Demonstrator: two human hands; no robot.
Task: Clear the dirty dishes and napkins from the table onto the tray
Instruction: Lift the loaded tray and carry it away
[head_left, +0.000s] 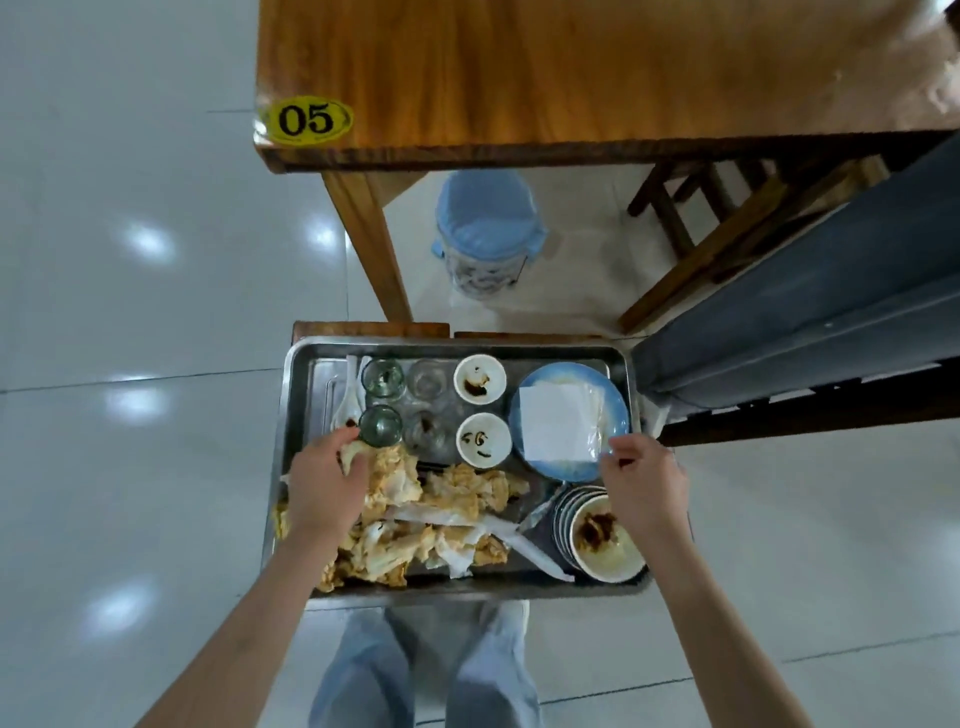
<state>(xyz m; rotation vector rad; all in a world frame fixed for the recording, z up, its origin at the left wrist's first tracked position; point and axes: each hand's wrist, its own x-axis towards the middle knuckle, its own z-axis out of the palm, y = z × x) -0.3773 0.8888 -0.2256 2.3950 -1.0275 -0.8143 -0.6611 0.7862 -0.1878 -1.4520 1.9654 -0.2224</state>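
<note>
A steel tray (298, 364) sits on a low wooden stool in front of the person, loaded with cleared tableware. The left hand (324, 480) rests on the heap of stained, crumpled napkins (447, 499) filling the tray's near half, its fingers curled over a wad beside a small glass cup (381, 426). The right hand (647, 480) pinches the near edge of a clear plastic wrapper lying with a white napkin (550, 421) on the blue plate (569, 470) at the tray's far right.

4 glass cups stand in 2 rows, with 2 white sauce dishes (480, 379) just right of them and a white spoon (349, 400) to their left. A stack of bowls (605, 538) leans in the near right corner.

Beyond the tray, the wooden worktop (571, 78) carries a yellow "05" sticker (307, 119); a lined bin (488, 234) stands under it.
</note>
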